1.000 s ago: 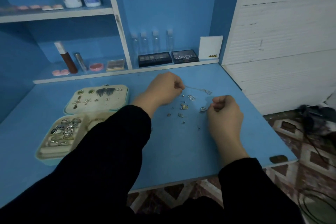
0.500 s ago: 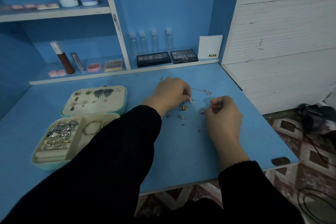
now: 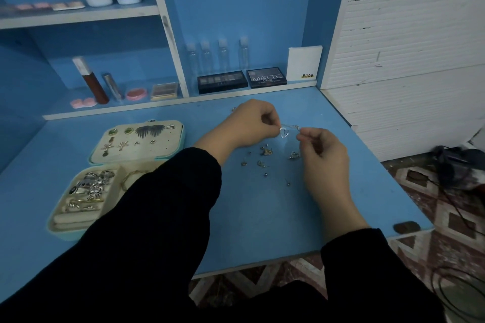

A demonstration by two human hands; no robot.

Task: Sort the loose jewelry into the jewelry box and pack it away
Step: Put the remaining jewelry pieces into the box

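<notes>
An open mint jewelry box (image 3: 53, 228) lies at the left of the blue desk. Its lid panel (image 3: 168, 149) carries earrings, and its tray holds several rings (image 3: 90, 187) and a gold bangle (image 3: 130, 178). My left hand (image 3: 245, 124) pinches a small silver heart-shaped earring (image 3: 284, 132) just above the desk. My right hand (image 3: 324, 158) pinches a thin silver piece beside it, too small to name. Several loose earrings and studs (image 3: 265, 156) lie scattered below and between my hands.
Makeup palettes (image 3: 222, 82), small clear bottles (image 3: 223, 54) and a white card (image 3: 304, 64) stand on the back ledge. Cosmetics fill the left shelves. A white panel wall (image 3: 406, 60) borders the desk's right side. The desk's front edge (image 3: 262, 265) is near my sleeves.
My left hand dipped to the scattered pieces, picked up the heart earring and raised it. My right hand rose to meet it. The view shifted slightly.
</notes>
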